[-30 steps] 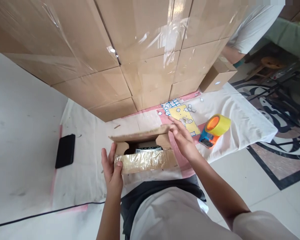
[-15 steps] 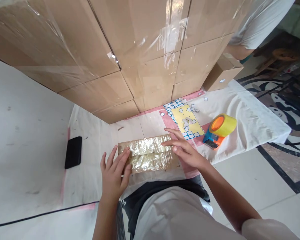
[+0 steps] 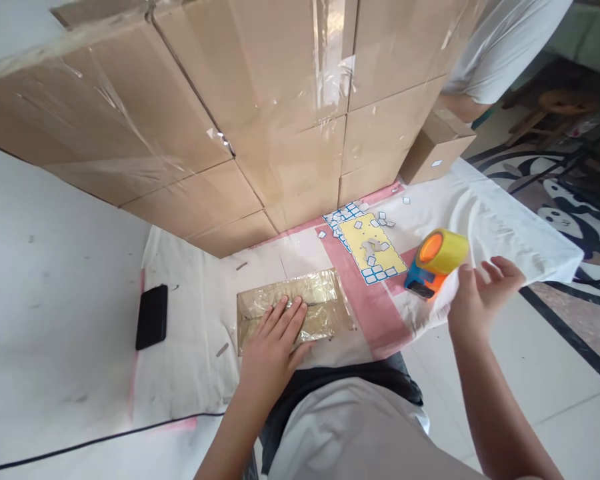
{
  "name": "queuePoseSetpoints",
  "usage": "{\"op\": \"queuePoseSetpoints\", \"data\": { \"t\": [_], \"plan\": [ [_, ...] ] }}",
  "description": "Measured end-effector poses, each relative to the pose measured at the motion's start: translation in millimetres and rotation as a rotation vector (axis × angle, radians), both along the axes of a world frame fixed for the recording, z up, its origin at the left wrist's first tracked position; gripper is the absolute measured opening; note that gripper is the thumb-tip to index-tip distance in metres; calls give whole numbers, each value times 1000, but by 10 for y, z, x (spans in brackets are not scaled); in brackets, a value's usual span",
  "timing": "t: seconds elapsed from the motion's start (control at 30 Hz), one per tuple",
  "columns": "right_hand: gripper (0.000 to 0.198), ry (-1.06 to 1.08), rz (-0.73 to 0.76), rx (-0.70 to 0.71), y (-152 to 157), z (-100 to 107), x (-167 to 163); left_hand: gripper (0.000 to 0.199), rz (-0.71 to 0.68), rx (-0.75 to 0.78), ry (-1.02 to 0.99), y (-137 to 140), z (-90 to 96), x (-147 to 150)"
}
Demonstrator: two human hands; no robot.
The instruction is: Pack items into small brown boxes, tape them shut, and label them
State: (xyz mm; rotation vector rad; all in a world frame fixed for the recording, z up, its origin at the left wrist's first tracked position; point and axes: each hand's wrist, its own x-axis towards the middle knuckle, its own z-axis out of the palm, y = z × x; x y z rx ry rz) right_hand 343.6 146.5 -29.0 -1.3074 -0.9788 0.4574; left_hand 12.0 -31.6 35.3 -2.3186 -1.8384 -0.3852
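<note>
A flat cardboard box [image 3: 330,320] covered with shiny clear tape lies on the cloth in front of me. My left hand [image 3: 275,333] rests flat on it, fingers stretched out over the taped middle. Off to the right, my right hand [image 3: 483,293] hovers with its fingers apart and nothing between them. Nearest to it is a blue and orange tape dispenser [image 3: 425,277] bearing a yellow roll of tape [image 3: 453,250]. A yellow sheet with a blue and white border [image 3: 387,257] lies left of the dispenser, with small white labels scattered on it.
Stacked cardboard boxes [image 3: 295,160] wrapped in clear film rise behind the work spot. A black phone [image 3: 151,317] lies at the left by the wall. Beyond a single box [image 3: 435,150] at the back right, another person's sleeve [image 3: 505,60] shows. The cloth-covered table [image 3: 520,233] ends at the right.
My right hand has left the taped box and moved right, past the tape dispenser. My left hand has slid from the box's left end onto its middle.
</note>
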Motion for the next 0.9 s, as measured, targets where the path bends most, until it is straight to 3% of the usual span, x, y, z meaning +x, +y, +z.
{"op": "queuePoseSetpoints", "data": {
  "t": [0.1,0.3,0.43,0.57,0.63,0.77,0.83,0.9],
  "plan": [
    [50,360,173,-195,243,-183,266,54,-7,60,31,63,8,-36],
    [57,231,577,-358,346,-190,285,56,13,125,86,134,79,-53],
    [53,184,591,-325,130,-99,180,59,-7,187,35,108,176,95],
    [47,219,605,-258,-354,63,-24,39,-175,292,-247,126,178,584],
    [48,228,658,-186,-615,176,-140,37,-216,184,-463,177,135,927],
    [65,192,788,-85,-920,364,-285,36,-176,-224,-939,298,23,1472],
    [59,62,743,15,-922,384,-289,37,-135,-309,-1100,328,-34,1596],
    [54,-108,637,150,-842,354,-260,42,-84,-301,-1169,334,-101,1647]
  ]
}}
